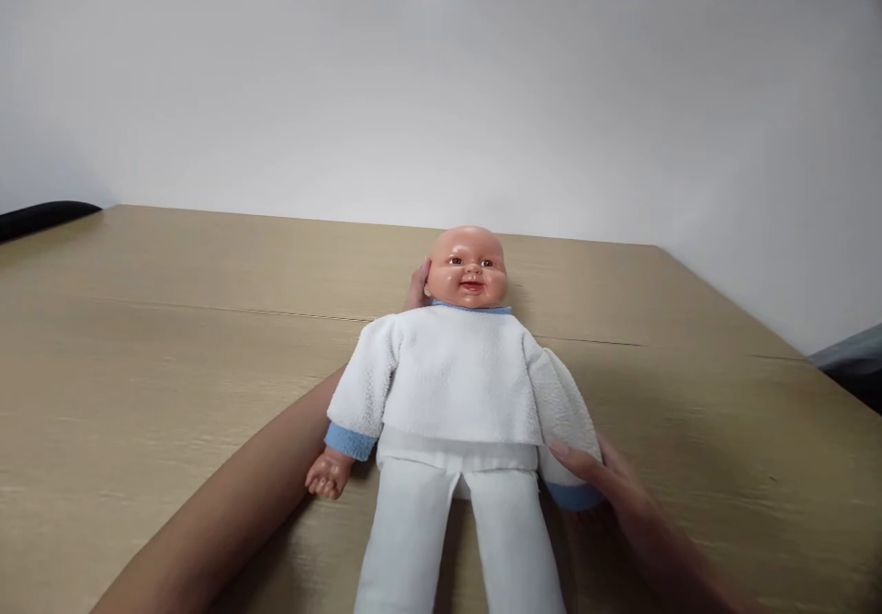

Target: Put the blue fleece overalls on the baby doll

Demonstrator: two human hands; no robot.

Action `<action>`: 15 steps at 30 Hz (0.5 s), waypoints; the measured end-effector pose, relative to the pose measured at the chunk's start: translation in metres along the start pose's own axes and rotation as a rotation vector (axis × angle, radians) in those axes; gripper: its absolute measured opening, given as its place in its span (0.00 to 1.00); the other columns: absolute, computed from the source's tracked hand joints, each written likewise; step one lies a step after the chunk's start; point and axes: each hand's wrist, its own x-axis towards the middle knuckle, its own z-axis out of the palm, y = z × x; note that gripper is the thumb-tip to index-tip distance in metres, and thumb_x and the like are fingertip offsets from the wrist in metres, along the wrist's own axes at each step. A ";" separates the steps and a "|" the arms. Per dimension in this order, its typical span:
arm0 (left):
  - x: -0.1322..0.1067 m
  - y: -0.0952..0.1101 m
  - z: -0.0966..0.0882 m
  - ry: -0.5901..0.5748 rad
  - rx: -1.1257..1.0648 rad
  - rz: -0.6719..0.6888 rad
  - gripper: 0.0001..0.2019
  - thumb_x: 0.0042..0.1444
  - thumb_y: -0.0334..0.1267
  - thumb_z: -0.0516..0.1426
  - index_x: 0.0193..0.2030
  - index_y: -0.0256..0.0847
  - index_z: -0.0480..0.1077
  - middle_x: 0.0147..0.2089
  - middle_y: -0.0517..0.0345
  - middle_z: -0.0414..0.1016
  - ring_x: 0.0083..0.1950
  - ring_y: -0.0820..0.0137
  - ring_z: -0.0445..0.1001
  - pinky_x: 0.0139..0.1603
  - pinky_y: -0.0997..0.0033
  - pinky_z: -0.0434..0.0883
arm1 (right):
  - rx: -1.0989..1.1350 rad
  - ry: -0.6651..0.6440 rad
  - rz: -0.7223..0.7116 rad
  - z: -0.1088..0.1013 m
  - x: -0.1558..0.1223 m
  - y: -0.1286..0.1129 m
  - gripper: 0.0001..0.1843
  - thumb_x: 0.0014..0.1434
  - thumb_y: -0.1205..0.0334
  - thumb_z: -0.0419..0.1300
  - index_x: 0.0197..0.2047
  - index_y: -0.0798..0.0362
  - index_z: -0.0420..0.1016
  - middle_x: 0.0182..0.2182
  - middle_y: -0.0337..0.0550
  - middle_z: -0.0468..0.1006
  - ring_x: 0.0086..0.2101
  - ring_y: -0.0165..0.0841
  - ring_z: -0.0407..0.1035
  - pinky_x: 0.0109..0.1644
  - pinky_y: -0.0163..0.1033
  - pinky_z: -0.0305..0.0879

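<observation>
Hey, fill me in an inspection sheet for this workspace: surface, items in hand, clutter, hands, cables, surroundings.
Surface: light-brown wood-look table with a thin seam across it.
Items in hand: bald plastic doll in a white fleecy top with blue collar and cuffs, and white trousers; faces the camera, feet out of frame.
Clutter: nothing seen.
Hands: left hand at the doll's head, mostly hidden; right hand grips the doll's sleeve, thumb in front.
Cables: nothing seen.
Surroundings: plain whitish wall behind; black curved object at left edge, unidentified.
</observation>
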 end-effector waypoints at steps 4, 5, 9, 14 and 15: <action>0.004 0.023 -0.014 0.035 0.022 -0.203 0.35 0.66 0.66 0.58 0.66 0.38 0.78 0.65 0.48 0.83 0.78 0.45 0.68 0.80 0.48 0.66 | -0.271 0.074 -0.176 -0.007 0.011 0.010 0.41 0.64 0.35 0.69 0.74 0.45 0.72 0.72 0.50 0.76 0.70 0.54 0.69 0.74 0.55 0.70; 0.004 0.031 -0.019 0.036 0.074 -0.276 0.34 0.67 0.65 0.58 0.65 0.38 0.79 0.62 0.49 0.85 0.77 0.44 0.70 0.80 0.47 0.66 | -0.333 0.089 -0.208 -0.009 0.014 0.013 0.41 0.65 0.35 0.69 0.74 0.44 0.71 0.72 0.50 0.76 0.71 0.54 0.69 0.73 0.55 0.71; 0.004 0.052 -0.035 -0.027 0.184 -0.414 0.34 0.69 0.64 0.56 0.65 0.36 0.79 0.58 0.48 0.87 0.73 0.44 0.76 0.80 0.48 0.65 | -0.555 0.150 -0.338 -0.015 0.021 0.028 0.39 0.66 0.36 0.67 0.73 0.44 0.71 0.69 0.51 0.78 0.67 0.54 0.73 0.70 0.56 0.75; 0.003 0.051 -0.039 -0.068 0.193 -0.428 0.35 0.70 0.63 0.55 0.67 0.33 0.77 0.59 0.44 0.86 0.69 0.44 0.79 0.79 0.49 0.65 | -0.688 0.182 -0.427 -0.019 0.022 0.036 0.35 0.66 0.37 0.66 0.70 0.43 0.74 0.64 0.52 0.82 0.61 0.54 0.80 0.60 0.53 0.83; 0.003 0.051 -0.039 -0.065 0.199 -0.434 0.36 0.70 0.63 0.55 0.67 0.33 0.77 0.59 0.43 0.86 0.69 0.44 0.79 0.79 0.49 0.65 | -0.707 0.206 -0.453 -0.019 0.022 0.037 0.34 0.66 0.37 0.66 0.69 0.43 0.75 0.62 0.51 0.83 0.59 0.53 0.81 0.58 0.53 0.84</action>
